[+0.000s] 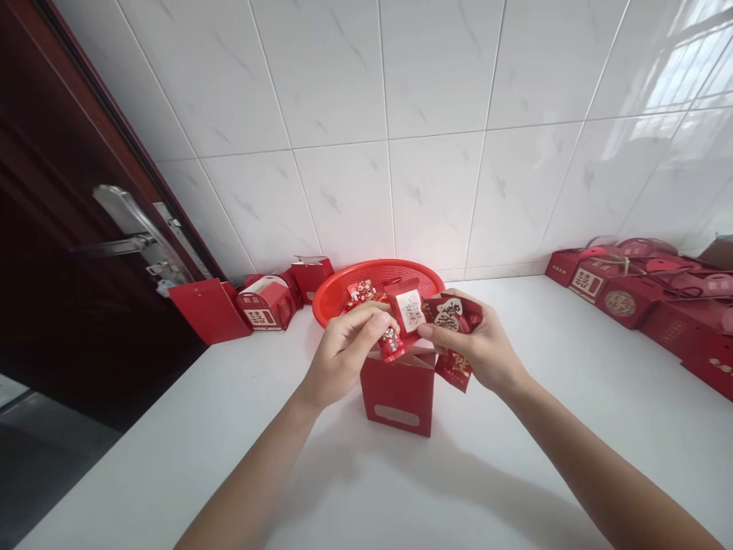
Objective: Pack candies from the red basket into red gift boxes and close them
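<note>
A red paper gift box [398, 393] stands upright on the white table, its top flaps apart. Above its opening, my left hand [347, 351] is closed on a small red-wrapped candy [392, 345]. My right hand [481, 344] grips several red snack packets [452, 313], one of them hanging down beside the box. Between the two hands is a red packet with a white label [408, 309]; I cannot tell which hand bears it. Behind them sits a red plastic basket [375, 267] with wrapped candies [362, 290] inside, partly hidden by my hands.
At the back left stand a red box with a white label [266, 305], a flat red box [211, 309] and another red box [312, 275]. Several red gift boxes [618, 294] line the right side. A tiled wall [435, 198] rises behind; a dark door [51, 183] is at left.
</note>
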{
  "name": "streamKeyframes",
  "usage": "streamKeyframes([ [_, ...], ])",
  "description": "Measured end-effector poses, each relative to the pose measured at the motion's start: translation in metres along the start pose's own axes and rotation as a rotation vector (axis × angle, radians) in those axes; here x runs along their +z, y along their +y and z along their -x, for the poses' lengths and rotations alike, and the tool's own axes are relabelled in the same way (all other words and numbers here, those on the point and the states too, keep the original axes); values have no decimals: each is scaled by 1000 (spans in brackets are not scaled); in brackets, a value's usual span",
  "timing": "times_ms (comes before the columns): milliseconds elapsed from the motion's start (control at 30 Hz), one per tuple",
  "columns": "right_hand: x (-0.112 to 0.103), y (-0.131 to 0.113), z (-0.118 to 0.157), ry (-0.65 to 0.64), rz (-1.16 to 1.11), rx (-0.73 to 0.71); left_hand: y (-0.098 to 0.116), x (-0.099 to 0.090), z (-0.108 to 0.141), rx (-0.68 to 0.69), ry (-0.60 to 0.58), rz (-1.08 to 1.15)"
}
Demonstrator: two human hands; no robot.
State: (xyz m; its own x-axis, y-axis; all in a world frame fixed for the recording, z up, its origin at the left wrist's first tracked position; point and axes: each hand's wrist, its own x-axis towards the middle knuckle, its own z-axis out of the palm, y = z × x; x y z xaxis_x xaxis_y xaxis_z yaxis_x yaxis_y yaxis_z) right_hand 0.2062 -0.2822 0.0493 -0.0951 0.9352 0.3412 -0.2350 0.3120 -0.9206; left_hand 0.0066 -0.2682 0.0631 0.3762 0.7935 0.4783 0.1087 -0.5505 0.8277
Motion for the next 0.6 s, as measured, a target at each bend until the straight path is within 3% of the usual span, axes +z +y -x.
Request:
streamKeyframes([
  [100,-5,-15,-8,-47,73,-34,2,-4,-1,-62,34,79],
  [233,-13,-37,-13,-199,210,-34,2,-9,-3,-132,74,191],
  [400,-16,-44,-15,-340,285,58,0,-10,-4,-206,74,221],
  [500,-14,-38,-16,-389,302,67,1,-9,-4,-280,27,273],
  [600,-12,-33,-17,-393,305,55,2,-8,-1,-324,-98,299],
])
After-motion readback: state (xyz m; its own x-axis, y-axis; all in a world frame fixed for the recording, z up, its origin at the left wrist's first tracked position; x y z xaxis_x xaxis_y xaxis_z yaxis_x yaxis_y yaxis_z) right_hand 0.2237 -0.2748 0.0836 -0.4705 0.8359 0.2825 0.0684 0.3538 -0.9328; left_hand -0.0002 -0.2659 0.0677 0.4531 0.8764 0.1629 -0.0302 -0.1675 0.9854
